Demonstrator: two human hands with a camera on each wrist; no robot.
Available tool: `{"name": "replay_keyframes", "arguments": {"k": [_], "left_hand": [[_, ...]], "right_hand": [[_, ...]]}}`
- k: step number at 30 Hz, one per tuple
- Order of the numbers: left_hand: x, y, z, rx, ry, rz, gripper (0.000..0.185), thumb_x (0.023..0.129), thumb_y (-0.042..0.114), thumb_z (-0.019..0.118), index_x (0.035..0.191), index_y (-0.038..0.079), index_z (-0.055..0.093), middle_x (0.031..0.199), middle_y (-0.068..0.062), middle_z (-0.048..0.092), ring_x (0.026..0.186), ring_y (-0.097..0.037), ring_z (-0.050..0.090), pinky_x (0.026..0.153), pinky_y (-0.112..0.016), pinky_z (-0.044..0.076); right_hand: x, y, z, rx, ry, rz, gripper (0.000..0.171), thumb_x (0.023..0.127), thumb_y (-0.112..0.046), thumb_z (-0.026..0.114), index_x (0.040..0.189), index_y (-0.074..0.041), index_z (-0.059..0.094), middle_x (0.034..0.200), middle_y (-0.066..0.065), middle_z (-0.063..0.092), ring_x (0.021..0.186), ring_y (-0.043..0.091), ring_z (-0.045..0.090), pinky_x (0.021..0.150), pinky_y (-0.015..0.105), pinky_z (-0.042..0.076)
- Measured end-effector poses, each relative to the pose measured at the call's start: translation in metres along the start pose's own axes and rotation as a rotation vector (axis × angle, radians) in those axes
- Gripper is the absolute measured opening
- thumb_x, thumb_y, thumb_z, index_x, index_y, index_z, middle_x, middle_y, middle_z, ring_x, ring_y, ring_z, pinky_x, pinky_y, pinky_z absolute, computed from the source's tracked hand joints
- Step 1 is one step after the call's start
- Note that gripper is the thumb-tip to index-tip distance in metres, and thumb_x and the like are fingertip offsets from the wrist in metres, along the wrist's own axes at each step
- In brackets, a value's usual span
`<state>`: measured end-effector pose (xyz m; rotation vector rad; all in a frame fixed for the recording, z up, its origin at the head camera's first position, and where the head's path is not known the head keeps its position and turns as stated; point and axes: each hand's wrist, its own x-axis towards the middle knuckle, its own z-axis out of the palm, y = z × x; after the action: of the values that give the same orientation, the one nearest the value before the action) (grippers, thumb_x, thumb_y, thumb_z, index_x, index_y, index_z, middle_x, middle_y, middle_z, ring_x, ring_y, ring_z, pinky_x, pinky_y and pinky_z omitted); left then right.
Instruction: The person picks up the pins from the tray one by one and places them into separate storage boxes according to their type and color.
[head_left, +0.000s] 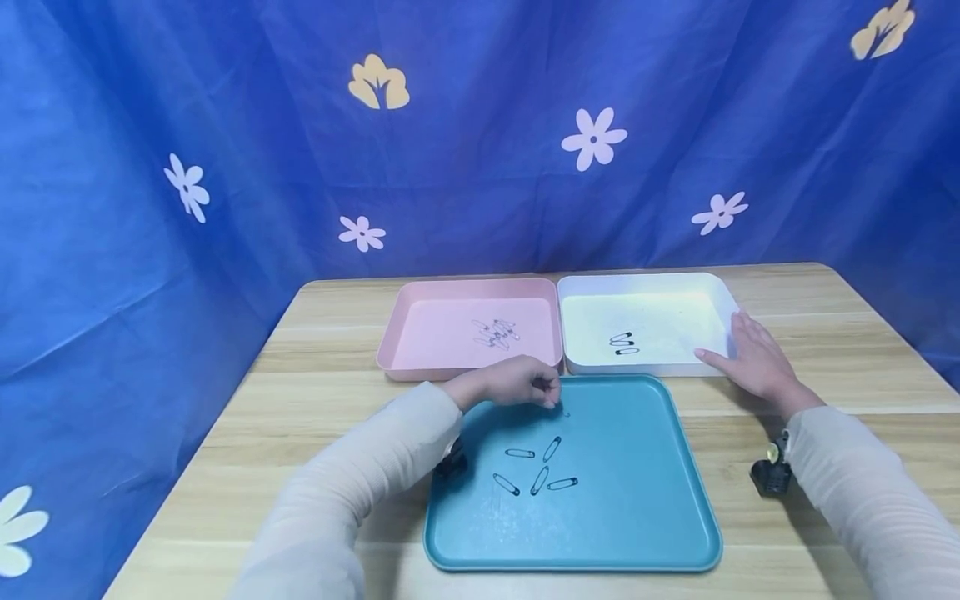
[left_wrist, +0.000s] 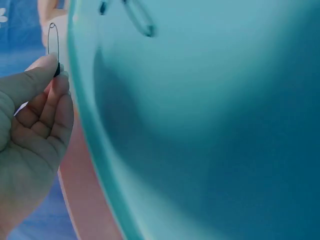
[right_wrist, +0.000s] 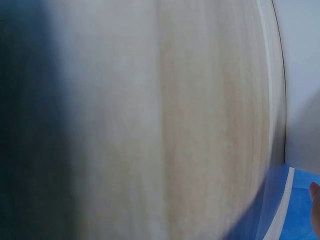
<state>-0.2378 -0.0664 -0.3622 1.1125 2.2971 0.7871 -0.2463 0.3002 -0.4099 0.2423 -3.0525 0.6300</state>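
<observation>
Between thumb and fingertips my left hand (head_left: 525, 383) pinches a safety pin (left_wrist: 57, 70) by its black end, its wire loop pointing up in the left wrist view. That hand is over the far left part of the teal tray (head_left: 637, 533). Several more safety pins (head_left: 540, 480) lie loose near the middle of this tray. My right hand (head_left: 757, 358) rests at the right front corner of the white tray (head_left: 637, 369), fingers extended along its rim. Only a bit of the right hand shows at the edge of the right wrist view.
Behind the teal tray, a pink tray (head_left: 435, 372) holds a small heap of safety pins (head_left: 497, 335). Three black-headed pins (head_left: 622, 339) lie in the white tray beside it. All stand on a wooden table (head_left: 322, 350) before a blue flowered curtain (head_left: 465, 167).
</observation>
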Motion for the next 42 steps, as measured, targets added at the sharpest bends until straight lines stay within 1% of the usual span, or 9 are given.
{"name": "replay_keyframes", "arguments": {"k": [5,11,13,16,21,28,32,36,42], "left_hand": [[0.011,0.008,-0.008,-0.064,0.074,0.029,0.003,0.080,0.003,0.058,0.082,0.003,0.060,0.083,-0.004,0.061,0.078,-0.007,0.053,0.075,-0.017,0.042],[0.029,0.012,-0.018,-0.131,0.194,-0.036,0.005,0.081,0.004,0.057,0.084,0.001,0.060,0.082,-0.007,0.061,0.077,-0.016,0.054,0.071,-0.020,0.043],[0.037,0.013,-0.020,-0.125,0.235,-0.060,0.004,0.081,0.004,0.056,0.084,0.004,0.059,0.081,-0.005,0.061,0.078,-0.015,0.054,0.072,-0.021,0.042],[0.050,0.013,-0.021,-0.100,0.284,-0.090,0.004,0.082,0.006,0.056,0.084,0.007,0.060,0.083,0.001,0.060,0.081,-0.009,0.051,0.077,-0.019,0.040],[0.069,0.009,-0.019,-0.119,0.310,-0.113,0.005,0.083,0.007,0.055,0.086,0.008,0.060,0.085,0.002,0.059,0.082,-0.008,0.051,0.078,-0.017,0.039],[0.088,0.006,-0.015,-0.129,0.349,-0.159,0.011,0.084,0.008,0.054,0.092,0.004,0.061,0.085,0.001,0.058,0.079,-0.010,0.051,0.073,-0.018,0.040],[0.100,0.004,-0.013,-0.101,0.397,-0.180,0.009,0.084,0.006,0.054,0.089,0.004,0.061,0.084,0.000,0.059,0.080,-0.009,0.051,0.073,-0.016,0.039],[0.112,0.003,-0.012,-0.074,0.438,-0.231,0.009,0.082,0.003,0.055,0.085,0.006,0.063,0.083,0.000,0.061,0.080,-0.009,0.051,0.073,-0.015,0.039],[0.126,0.005,-0.012,-0.027,0.458,-0.294,0.010,0.081,0.003,0.055,0.085,0.006,0.064,0.085,0.000,0.061,0.081,-0.010,0.050,0.072,-0.016,0.038]], "right_hand": [[0.000,-0.002,-0.001,-0.002,-0.002,0.001,0.096,0.082,-0.056,0.039,0.129,0.015,-0.004,0.135,0.033,-0.005,0.124,0.043,-0.002,0.097,0.054,0.002],[0.000,-0.002,-0.001,-0.001,-0.001,0.004,0.095,0.082,-0.056,0.039,0.129,0.015,-0.004,0.135,0.032,-0.005,0.124,0.043,-0.003,0.097,0.054,0.002],[0.000,-0.002,0.000,0.000,0.000,0.004,0.095,0.082,-0.056,0.039,0.129,0.014,-0.004,0.135,0.032,-0.005,0.124,0.043,-0.003,0.097,0.054,0.002],[0.000,0.000,0.002,-0.003,0.000,0.005,0.095,0.082,-0.056,0.039,0.129,0.015,-0.004,0.135,0.032,-0.005,0.124,0.043,-0.002,0.097,0.054,0.002],[0.001,0.001,0.002,0.002,-0.002,0.006,0.095,0.082,-0.056,0.039,0.129,0.014,-0.005,0.135,0.032,-0.006,0.124,0.042,-0.004,0.098,0.053,0.001],[0.002,0.001,0.001,-0.002,0.000,-0.001,0.095,0.082,-0.055,0.039,0.129,0.015,-0.004,0.135,0.032,-0.005,0.125,0.041,-0.004,0.098,0.052,0.001],[0.001,0.000,0.001,0.001,-0.005,0.003,0.094,0.083,-0.055,0.039,0.129,0.014,-0.005,0.135,0.031,-0.006,0.125,0.041,-0.004,0.098,0.052,0.001],[0.001,-0.001,0.001,0.003,-0.008,0.010,0.095,0.082,-0.055,0.039,0.130,0.014,-0.005,0.136,0.031,-0.006,0.125,0.040,-0.004,0.099,0.051,0.000],[0.001,-0.001,0.001,0.005,-0.007,0.012,0.095,0.082,-0.055,0.039,0.130,0.014,-0.005,0.136,0.031,-0.006,0.125,0.040,-0.004,0.099,0.051,0.000]]}}
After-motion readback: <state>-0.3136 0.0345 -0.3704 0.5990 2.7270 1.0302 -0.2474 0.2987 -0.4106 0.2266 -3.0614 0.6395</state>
